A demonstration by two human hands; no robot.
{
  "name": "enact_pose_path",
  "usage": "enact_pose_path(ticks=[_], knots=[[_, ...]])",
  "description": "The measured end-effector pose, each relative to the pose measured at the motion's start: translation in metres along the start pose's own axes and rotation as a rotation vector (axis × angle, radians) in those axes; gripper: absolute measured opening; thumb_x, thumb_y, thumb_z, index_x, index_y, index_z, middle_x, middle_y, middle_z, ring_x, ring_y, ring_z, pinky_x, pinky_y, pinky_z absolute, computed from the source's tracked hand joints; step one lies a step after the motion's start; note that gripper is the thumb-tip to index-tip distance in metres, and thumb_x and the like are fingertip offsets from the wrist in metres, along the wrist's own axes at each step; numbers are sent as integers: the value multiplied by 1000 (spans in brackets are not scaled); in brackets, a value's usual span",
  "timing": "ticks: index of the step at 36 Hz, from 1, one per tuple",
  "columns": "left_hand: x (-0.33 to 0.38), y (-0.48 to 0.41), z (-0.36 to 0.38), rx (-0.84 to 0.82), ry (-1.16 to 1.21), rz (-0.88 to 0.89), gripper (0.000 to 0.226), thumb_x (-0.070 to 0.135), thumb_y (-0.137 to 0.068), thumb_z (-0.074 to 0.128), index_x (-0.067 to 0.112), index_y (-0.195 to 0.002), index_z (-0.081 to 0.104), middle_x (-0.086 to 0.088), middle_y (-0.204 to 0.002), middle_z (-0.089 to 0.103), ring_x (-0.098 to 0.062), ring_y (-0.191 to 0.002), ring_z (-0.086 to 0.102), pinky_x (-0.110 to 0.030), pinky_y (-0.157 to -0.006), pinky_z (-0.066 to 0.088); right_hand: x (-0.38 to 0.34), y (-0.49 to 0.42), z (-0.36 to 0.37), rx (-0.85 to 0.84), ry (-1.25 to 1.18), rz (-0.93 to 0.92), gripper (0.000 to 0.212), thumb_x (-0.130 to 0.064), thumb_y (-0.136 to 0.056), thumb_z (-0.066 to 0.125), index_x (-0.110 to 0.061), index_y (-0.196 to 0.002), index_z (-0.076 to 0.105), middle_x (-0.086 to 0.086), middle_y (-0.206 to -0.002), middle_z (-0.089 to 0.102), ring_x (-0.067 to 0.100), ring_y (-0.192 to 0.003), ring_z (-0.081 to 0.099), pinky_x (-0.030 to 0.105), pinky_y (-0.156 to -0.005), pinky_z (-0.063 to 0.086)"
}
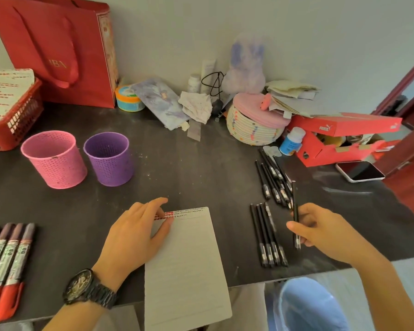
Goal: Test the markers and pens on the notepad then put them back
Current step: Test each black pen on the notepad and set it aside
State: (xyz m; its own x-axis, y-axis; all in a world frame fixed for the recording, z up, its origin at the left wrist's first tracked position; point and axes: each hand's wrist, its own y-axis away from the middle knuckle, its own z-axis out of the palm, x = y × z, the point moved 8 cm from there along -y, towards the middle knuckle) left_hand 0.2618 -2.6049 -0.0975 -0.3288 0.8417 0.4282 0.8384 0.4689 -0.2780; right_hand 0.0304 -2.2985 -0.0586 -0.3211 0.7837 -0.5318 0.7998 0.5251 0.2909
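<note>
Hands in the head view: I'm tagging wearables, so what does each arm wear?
The left hand has at its wrist a black wristwatch with a link band and patterned dial. The right hand and forearm are bare; no sleeves or rings show.

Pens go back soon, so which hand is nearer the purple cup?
Left. The left hand rests on the notepad, on the near side of the purple cup; the right hand holds a black pen far off to the cup's right.
</note>
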Motion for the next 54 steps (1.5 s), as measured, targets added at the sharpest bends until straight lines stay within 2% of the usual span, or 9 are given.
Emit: enact_pose_path(ticks=[6, 12, 29, 32, 35, 39, 43, 50, 54], knots=[[-2, 0, 3, -26, -7, -10, 55, 62, -92, 37, 32, -137, 47, 22, -102, 63, 0, -93, 53, -19, -72, 44, 8, -6, 18, -35, 55, 54, 39, -38, -88, 75, -32, -119, 52, -10, -87, 73, 4, -59, 70, 21, -64, 54], [-6, 0, 6, -42, -6, -34, 58, 65, -90, 33, 34, -137, 45, 21, -106, 63, 1, -94, 50, -18, -74, 43, 11, -12, 30, -41, 58, 63, 24, -40, -92, 69, -31, -112, 60, -10, -75, 76, 8, -61, 72, 37, -76, 61], [-5, -1, 7, -67, 15, -38, 63, 67, -88, 29, 32, -137, 46, 19, -107, 63, 0, -94, 49, -18, -75, 44, 15, -10, 33, -60, 112, 59, 15, -33, -94, 68, -37, -103, 57, -8, -80, 75, 6, -64, 72, 40, -76, 61], [-4, -1, 6, -57, 11, -26, 58, 64, -90, 32, 32, -135, 49, 20, -104, 63, 0, -92, 50, -17, -72, 42, 12, -10, 32, -61, 111, 58, 14, -37, -94, 66, -39, -102, 56, -11, -84, 74, 3, -64, 71, 33, -72, 58], [-2, 0, 3, -22, -1, 5, 44, 58, -94, 38, 33, -125, 56, 20, -100, 63, -1, -89, 55, -17, -70, 44, 6, -12, 24, 13, 113, 39, 10, -44, -94, 64, -42, -100, 56, -16, -86, 71, -1, -62, 70, 23, -66, 47], [3, 2, 1, 16, -41, 87, 32, 54, -94, 42, 36, -101, 68, 18, -102, 63, -5, -89, 56, -23, -69, 51, -9, -26, 13, 158, 68, 3, 8, -46, -92, 64, -41, -97, 60, -18, -86, 71, 4, -75, 69, 25, -70, 48], [3, 3, 1, 28, -44, 94, 21, 52, -89, 53, 38, -97, 66, 19, -102, 61, -3, -89, 55, -22, -69, 51, -33, -53, 7, 280, 92, -50, 8, -42, -93, 63, -39, -98, 58, -23, -88, 67, -5, -79, 57, 20, -64, 40], [1, 4, 1, 25, -48, 67, 22, 56, -88, 48, 42, -96, 64, 25, -101, 57, 0, -88, 53, -19, -68, 48, -56, -101, 14, 260, 331, -5, 24, -38, -95, 60, -23, -114, 57, -1, -109, 64, 23, -100, 61, 36, -80, 47], [-1, 3, 2, 21, -57, 55, 24, 57, -88, 48, 43, -97, 64, 25, -101, 57, -1, -88, 53, -17, -70, 47, -62, -110, 17, 276, 438, 37, 12, -33, -96, 57, -22, -101, 55, 2, -102, 63, 22, -85, 54, 36, -73, 48]])
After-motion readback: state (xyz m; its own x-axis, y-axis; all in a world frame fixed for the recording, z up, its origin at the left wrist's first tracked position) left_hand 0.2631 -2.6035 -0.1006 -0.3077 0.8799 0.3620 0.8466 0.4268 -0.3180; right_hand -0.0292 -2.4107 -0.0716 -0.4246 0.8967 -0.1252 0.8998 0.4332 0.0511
